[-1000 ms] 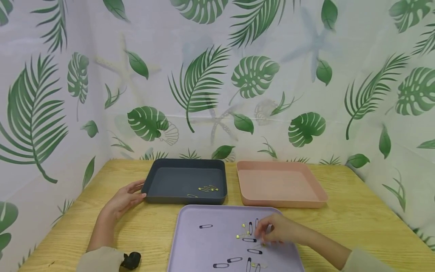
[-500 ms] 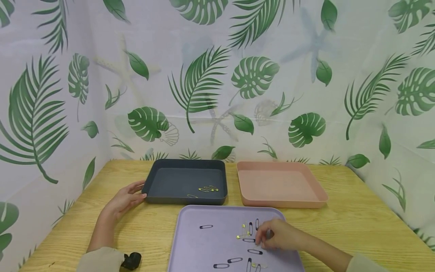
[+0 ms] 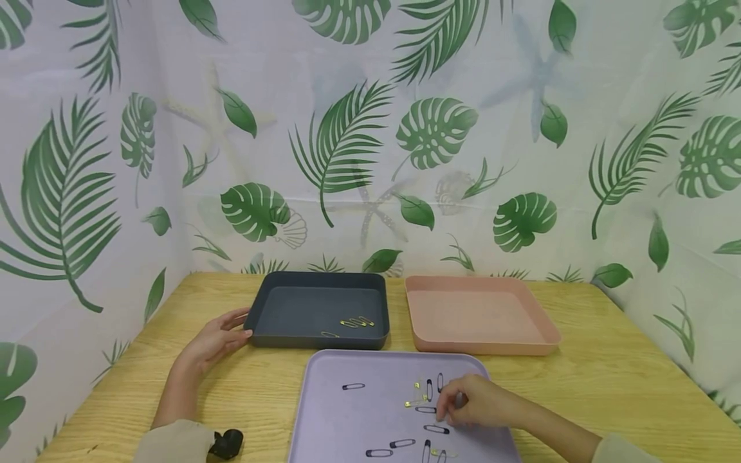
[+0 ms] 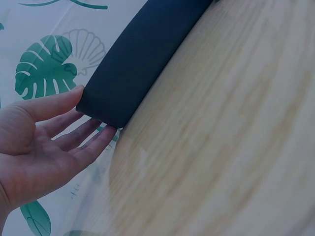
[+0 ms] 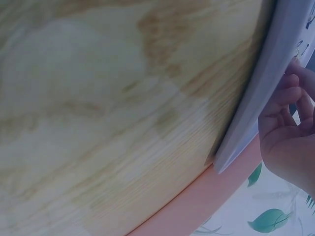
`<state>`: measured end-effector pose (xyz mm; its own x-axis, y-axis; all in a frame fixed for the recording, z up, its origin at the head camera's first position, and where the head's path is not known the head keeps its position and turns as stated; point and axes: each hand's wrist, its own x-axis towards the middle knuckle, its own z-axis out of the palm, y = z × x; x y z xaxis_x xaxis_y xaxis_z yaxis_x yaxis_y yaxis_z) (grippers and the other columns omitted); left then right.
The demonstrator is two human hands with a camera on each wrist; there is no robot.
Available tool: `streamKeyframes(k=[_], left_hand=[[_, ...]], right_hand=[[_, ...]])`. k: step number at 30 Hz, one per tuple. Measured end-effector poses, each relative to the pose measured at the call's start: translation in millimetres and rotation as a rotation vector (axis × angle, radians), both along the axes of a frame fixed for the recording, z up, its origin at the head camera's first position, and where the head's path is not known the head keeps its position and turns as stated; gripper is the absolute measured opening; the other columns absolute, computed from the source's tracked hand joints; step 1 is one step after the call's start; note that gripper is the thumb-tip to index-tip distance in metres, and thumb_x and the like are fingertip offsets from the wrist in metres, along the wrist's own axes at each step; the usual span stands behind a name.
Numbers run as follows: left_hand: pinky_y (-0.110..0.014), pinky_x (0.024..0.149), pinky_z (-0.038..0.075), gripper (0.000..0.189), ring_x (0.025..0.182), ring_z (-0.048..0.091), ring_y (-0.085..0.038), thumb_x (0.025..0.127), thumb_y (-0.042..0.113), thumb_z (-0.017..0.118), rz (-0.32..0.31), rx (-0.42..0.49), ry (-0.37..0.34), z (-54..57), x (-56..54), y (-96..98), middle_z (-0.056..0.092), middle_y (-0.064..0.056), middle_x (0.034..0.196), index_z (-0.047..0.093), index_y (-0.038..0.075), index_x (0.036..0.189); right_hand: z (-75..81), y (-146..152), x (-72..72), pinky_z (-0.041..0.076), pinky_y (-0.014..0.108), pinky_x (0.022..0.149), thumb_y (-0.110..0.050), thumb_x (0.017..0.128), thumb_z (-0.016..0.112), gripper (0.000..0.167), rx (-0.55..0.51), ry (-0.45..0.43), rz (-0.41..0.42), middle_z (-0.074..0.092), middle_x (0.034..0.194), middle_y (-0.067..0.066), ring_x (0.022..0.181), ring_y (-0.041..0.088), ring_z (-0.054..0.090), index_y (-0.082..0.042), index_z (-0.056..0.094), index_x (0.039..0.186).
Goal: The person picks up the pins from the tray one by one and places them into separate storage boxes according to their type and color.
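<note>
My left hand [image 3: 212,341] touches the left front corner of the dark grey tray [image 3: 318,343], thumb at its edge and fingers loosely extended along its side. In the left wrist view, the left hand [image 4: 49,142] is at that corner of the tray [image 4: 140,54]. Over the lilac tray [image 3: 330,418], my right hand [image 3: 477,402] has curled fingers, thumb and fingertips together pinching a yellow safety pin that they almost wholly cover. Around it lie several black safety pins [image 3: 436,429] and a few yellow safety pins [image 3: 415,404]. The right wrist view shows the right hand [image 5: 290,128] at the tray's rim.
Several yellow safety pins [image 3: 356,322] lie in the right front part of the dark tray. A pink tray [image 3: 480,315] stands at the back right, with nothing seen in it. A small black object [image 3: 226,444] is by the left sleeve. Leaf-print sheeting [image 3: 370,128] encloses the wooden table [image 3: 613,360].
My right fingertips have closed in over a yellow safety pin that was partly visible beside them a second ago. The left hand stays at the dark tray; the head view has shifted slightly.
</note>
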<state>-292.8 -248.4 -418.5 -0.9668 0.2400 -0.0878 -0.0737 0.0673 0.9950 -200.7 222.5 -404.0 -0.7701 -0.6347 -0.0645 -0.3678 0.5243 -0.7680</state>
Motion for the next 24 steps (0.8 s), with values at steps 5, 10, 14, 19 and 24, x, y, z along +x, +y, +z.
streamKeyframes(k=[5, 10, 14, 19, 24], left_hand=[[-0.03, 0.091, 0.041, 0.064, 0.124, 0.034, -0.036, 0.091, 0.0, 0.052, -0.005, 0.001, 0.001, -0.2, 0.3, 1.2, 0.012, -0.029, 0.145, 0.015, -0.006, 0.143], [-0.03, 0.091, 0.041, 0.063, 0.124, 0.034, -0.036, 0.092, 0.0, 0.052, 0.0, 0.0, 0.0, 0.1, 0.4, 1.5, 0.013, -0.029, 0.145, 0.015, -0.005, 0.143], [-0.03, 0.091, 0.041, 0.064, 0.124, 0.035, -0.036, 0.092, 0.0, 0.052, 0.004, 0.001, 0.002, -0.1, 0.2, 1.5, 0.013, -0.029, 0.145, 0.016, -0.005, 0.143], [-0.029, 0.091, 0.042, 0.064, 0.123, 0.036, -0.034, 0.091, -0.001, 0.052, 0.008, 0.006, 0.0, -0.1, 0.2, 1.2, 0.014, -0.029, 0.145, 0.016, -0.006, 0.143], [-0.029, 0.089, 0.042, 0.064, 0.121, 0.039, -0.032, 0.091, -0.002, 0.052, 0.006, 0.014, 0.003, -0.2, 0.0, 1.0, 0.013, -0.03, 0.145, 0.016, -0.006, 0.143]], right_hand=[[1.7, 0.8, 0.4, 0.037, 0.017, 0.045, 0.002, 0.074, 0.069, 0.012, -0.019, -0.017, 0.012, 0.054, 0.066, -0.006, 0.053, 0.003, 0.045, -0.009, 0.068, 0.08], [6.9, 0.9, -4.5, 0.038, 0.018, 0.045, 0.002, 0.074, 0.068, 0.012, -0.023, -0.01, 0.022, 0.056, 0.068, -0.005, 0.053, 0.004, 0.047, -0.007, 0.068, 0.081], [11.8, -0.6, -11.5, 0.04, 0.019, 0.045, 0.005, 0.074, 0.065, 0.014, -0.013, 0.007, 0.023, 0.057, 0.069, -0.004, 0.052, 0.005, 0.048, -0.007, 0.067, 0.082], [19.0, -5.2, -18.3, 0.034, 0.019, 0.04, 0.006, 0.077, 0.058, 0.018, 0.028, -0.007, -0.035, 0.06, 0.068, 0.0, 0.047, 0.007, 0.044, -0.008, 0.068, 0.082], [26.7, -13.6, -26.5, 0.031, 0.021, 0.039, 0.002, 0.081, 0.063, 0.011, 0.024, -0.039, -0.102, 0.055, 0.066, -0.001, 0.047, 0.011, 0.042, -0.007, 0.069, 0.083]])
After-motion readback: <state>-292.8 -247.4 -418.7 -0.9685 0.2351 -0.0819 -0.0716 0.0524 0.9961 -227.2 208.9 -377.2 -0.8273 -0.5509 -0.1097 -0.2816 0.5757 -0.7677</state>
